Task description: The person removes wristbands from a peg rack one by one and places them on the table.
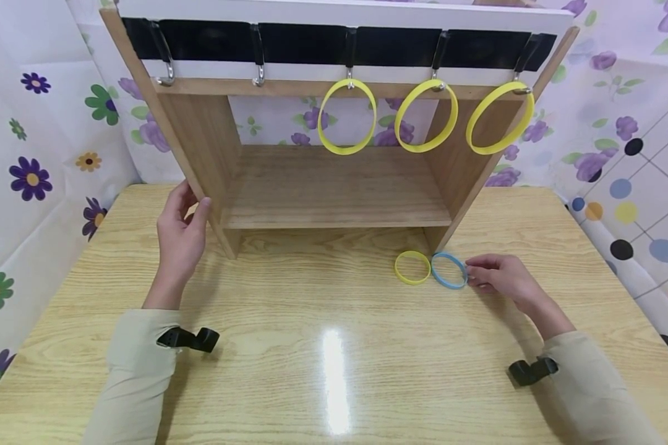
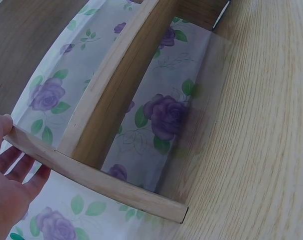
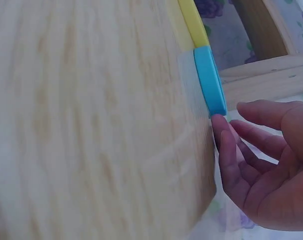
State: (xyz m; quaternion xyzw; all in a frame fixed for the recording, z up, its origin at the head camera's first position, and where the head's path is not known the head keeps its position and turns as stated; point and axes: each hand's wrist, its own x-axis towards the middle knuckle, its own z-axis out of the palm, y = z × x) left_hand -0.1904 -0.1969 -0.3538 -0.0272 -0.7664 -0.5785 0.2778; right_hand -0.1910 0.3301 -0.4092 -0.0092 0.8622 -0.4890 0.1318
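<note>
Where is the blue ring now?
Head view: the blue ring lies on the table right of centre, between a yellow ring and the right hand.

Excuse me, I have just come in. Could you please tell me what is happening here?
A person holds the left side of a rack with the left grip, while the right grip touches a blue ring on the table. A yellow ring lies against the blue one, on its left. Three more yellow rings hang on the rack, and its two leftmost hooks are bare.
</note>
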